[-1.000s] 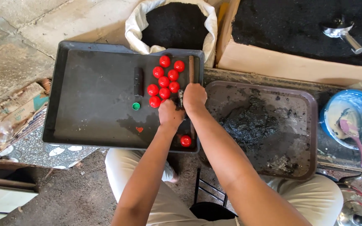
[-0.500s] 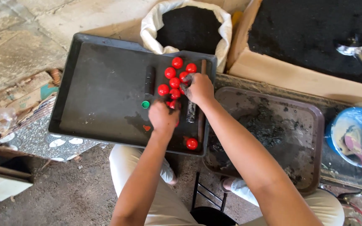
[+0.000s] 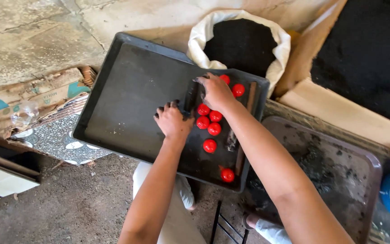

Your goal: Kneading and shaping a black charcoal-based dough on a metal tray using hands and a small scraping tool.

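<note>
Nearest to us, both our forearms reached forward over the black tray (image 3: 127,104), which sat tilted across our lap above the bare floor. Our left hand (image 3: 173,119) lay palm down on the tray floor, its sooty fingers spread apart and clamped on nothing. Just to its right lay the red balls (image 3: 209,122): three bunched close together, one a little nearer, and one alone by the tray's near corner. Our right hand (image 3: 215,92) rested beyond that bunch, fingers stretched toward a dark upright piece (image 3: 190,97) on the tray; it hid the contact, so we could not tell whether it was gripping anything. Two more red balls peeked out past that hand. A brown stick (image 3: 244,131) ran along the tray's right rim. To the right sat a dirty brown tray (image 3: 335,180). Farther off stood a white sack (image 3: 278,49) of black powder.
</note>
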